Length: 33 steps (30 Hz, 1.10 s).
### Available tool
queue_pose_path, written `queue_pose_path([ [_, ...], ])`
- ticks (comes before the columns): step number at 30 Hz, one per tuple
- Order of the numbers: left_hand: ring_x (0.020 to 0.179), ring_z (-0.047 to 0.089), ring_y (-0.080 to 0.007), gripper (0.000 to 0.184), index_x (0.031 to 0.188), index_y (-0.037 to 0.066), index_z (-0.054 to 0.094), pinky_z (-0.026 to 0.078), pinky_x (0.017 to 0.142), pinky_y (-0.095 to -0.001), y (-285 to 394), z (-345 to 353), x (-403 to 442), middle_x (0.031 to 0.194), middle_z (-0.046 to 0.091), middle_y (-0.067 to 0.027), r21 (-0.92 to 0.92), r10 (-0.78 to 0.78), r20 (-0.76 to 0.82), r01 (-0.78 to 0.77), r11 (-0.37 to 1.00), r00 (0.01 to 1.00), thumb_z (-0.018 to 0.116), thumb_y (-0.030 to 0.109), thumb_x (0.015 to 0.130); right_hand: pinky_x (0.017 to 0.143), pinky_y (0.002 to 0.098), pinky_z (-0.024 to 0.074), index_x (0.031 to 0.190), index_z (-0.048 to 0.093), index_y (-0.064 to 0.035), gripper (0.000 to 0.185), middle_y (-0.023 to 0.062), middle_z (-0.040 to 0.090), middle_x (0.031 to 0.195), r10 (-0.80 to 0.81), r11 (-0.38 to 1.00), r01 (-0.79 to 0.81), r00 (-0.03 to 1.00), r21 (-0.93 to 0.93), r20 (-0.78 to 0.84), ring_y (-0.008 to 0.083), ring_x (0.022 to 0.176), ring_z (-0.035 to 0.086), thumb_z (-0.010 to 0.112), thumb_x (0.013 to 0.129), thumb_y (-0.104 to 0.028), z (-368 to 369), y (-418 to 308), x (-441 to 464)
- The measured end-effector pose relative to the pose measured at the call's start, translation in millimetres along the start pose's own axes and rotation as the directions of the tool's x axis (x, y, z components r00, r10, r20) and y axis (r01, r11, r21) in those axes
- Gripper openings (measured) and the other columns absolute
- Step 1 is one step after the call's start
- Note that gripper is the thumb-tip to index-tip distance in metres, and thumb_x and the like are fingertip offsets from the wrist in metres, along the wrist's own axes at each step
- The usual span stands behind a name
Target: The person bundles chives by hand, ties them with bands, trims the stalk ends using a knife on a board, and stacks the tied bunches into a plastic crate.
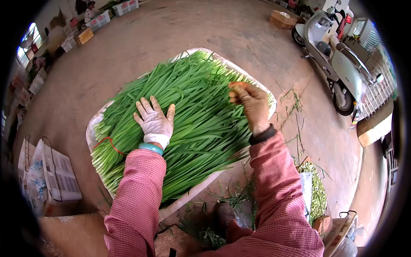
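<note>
A large heap of long green leafy stalks (197, 103) lies in a white-lined container (270, 100), pale cut ends toward its edges. My left hand (156, 122), in a white glove with stained fingertips, rests on the leaves with fingers spread. Left of it, a red band (112, 146) goes around one bundle. My right hand (250, 103) looks ungloved and is raised over the heap's right side, its fingers closed; something small and orange-red shows at the fingertips, too small to name.
White plastic crates (62, 171) stand at the left. A scooter (338, 64) is parked at the upper right, near a cardboard box (282, 19). Chopped stalk pieces (317, 192) lie at the lower right. More crates and people are at the far upper left.
</note>
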State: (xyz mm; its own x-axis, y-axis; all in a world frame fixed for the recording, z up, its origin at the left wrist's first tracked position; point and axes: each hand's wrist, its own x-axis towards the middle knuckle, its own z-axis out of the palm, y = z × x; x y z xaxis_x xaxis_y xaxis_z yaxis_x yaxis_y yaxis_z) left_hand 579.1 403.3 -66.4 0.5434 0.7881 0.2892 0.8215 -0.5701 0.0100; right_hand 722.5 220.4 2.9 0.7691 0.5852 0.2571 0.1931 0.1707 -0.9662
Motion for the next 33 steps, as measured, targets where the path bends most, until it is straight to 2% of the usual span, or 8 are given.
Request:
queue_pose_path([
  [3, 0.129, 0.016, -0.0373, 0.074, 0.134, 0.0, 0.023, 0.014, 0.101, -0.0545, 0.7, 6.8, -1.1, 0.137, 0.022, -0.0235, 0.025, 0.005, -0.063, -0.003, 1.0, 0.998, 0.028, 0.057, 0.086, 0.062, 0.0222, 0.0477, 0.087, 0.066, -0.0045, 0.01, 0.0053, 0.065, 0.077, 0.225, 0.971, -0.239, 0.895, -0.011, 0.385, 0.0125, 0.069, 0.059, 0.061, 0.079, -0.007, -18.8, -51.1, -52.7],
  [5, 0.129, 0.015, -0.0385, 0.074, 0.134, 0.0, 0.023, 0.012, 0.101, -0.0551, 3.5, 7.7, -2.1, 0.137, 0.021, -0.0246, 0.007, 0.016, -0.087, -0.016, 1.0, 0.996, 0.027, 0.056, 0.086, 0.066, 0.0226, 0.0479, 0.09, 0.065, -0.0025, 0.012, 0.0058, 0.065, 0.077, -0.069, 0.972, 0.169, 0.865, -0.16, 0.496, 0.0123, 0.072, 0.06, 0.061, 0.08, -0.007, -2.1, -27.7, -83.3],
  [9, 0.132, 0.003, -0.0373, 0.07, 0.137, 0.0, 0.016, -0.001, 0.105, -0.0488, 0.9, -11.2, -7.0, 0.142, 0.011, -0.0221, -0.333, -0.013, 0.04, 0.025, 0.943, 0.999, 0.029, 0.048, 0.087, 0.073, 0.0234, 0.0474, 0.096, 0.061, 0.0015, 0.016, 0.0071, 0.064, 0.087, 0.256, 0.964, -0.239, 0.951, -0.113, 0.176, 0.015, 0.078, 0.059, 0.053, 0.085, -0.006, 12.5, 54.6, -84.9],
  [15, 0.124, 0.029, -0.0306, 0.047, 0.122, 0.0, 0.042, 0.02, 0.104, -0.0433, -91.1, -143.1, -118.9, 0.129, 0.037, -0.02, -0.748, 0.134, 0.139, 0.016, 0.664, 0.981, 0.05, 0.02, 0.08, 0.075, 0.0328, 0.0502, 0.135, 0.02, 0.0015, 0.065, 0.0177, 0.054, 0.114, -0.412, 0.566, 0.605, 0.796, -0.56, 0.444, 0.0259, 0.089, 0.058, 0.058, 0.082, -0.007, 28.0, -9.0, -146.3],
  [21, 0.092, 0.056, -0.0297, 0.028, 0.104, 0.001, 0.057, 0.044, 0.082, -0.0382, -195.5, -177.9, -355.1, 0.1, 0.059, -0.0153, -0.809, -0.286, -0.139, 0.058, 0.585, 0.948, 0.052, 0.019, 0.083, 0.059, 0.02, 0.043, 0.135, 0.029, -0.0047, 0.062, 0.0159, 0.053, 0.114, 0.282, 0.958, -0.248, 0.713, -0.145, 0.642, 0.0173, 0.073, 0.054, 0.049, 0.077, 0.007, 56.5, 12.7, -217.2],
  [25, 0.093, 0.058, -0.0261, 0.022, 0.104, 0.0, 0.057, 0.045, 0.083, -0.0331, -227.8, -216.2, -519.3, 0.098, 0.061, -0.0127, -0.895, -0.469, -0.032, 0.183, 0.406, 0.882, 0.05, 0.009, 0.086, 0.064, 0.0238, 0.0446, 0.124, 0.044, -0.0014, 0.044, 0.0108, 0.058, 0.108, -0.187, 0.825, 0.557, 0.429, -0.095, 0.884, 0.0153, 0.077, 0.055, 0.051, 0.08, 0.001, 128.3, -92.5, -280.5],
  [27, 0.094, 0.058, -0.0232, 0.022, 0.106, 0.0, 0.056, 0.045, 0.084, -0.0312, -230.7, -228.4, -588.7, 0.097, 0.062, -0.0108, -0.794, -0.562, -0.107, 0.27, 0.545, 0.82, 0.048, 0.005, 0.086, 0.066, 0.0252, 0.0451, 0.121, 0.048, -0.0006, 0.039, 0.0097, 0.059, 0.107, -0.255, 0.785, 0.619, 0.289, 0.023, 0.923, 0.0148, 0.079, 0.055, 0.052, 0.082, -0.002, 159.9, -126.8, -309.1],
  [33, 0.089, 0.058, -0.0136, 0.023, 0.104, -0.002, 0.058, 0.045, 0.08, -0.0238, -230.3, -177.4, -731.3, 0.095, 0.063, -0.0078, -0.886, -0.915, 0.395, 0.299, -0.353, 0.089, 0.053, 0.004, 0.083, 0.08, 0.0264, 0.0424, 0.121, 0.048, 0.0, 0.036, 0.0129, 0.058, 0.11, -0.221, 0.907, 0.368, -0.004, 0.206, 0.975, 0.0173, 0.094, 0.055, 0.051, 0.088, -0.014, 235.5, -240.0, -406.2],
])
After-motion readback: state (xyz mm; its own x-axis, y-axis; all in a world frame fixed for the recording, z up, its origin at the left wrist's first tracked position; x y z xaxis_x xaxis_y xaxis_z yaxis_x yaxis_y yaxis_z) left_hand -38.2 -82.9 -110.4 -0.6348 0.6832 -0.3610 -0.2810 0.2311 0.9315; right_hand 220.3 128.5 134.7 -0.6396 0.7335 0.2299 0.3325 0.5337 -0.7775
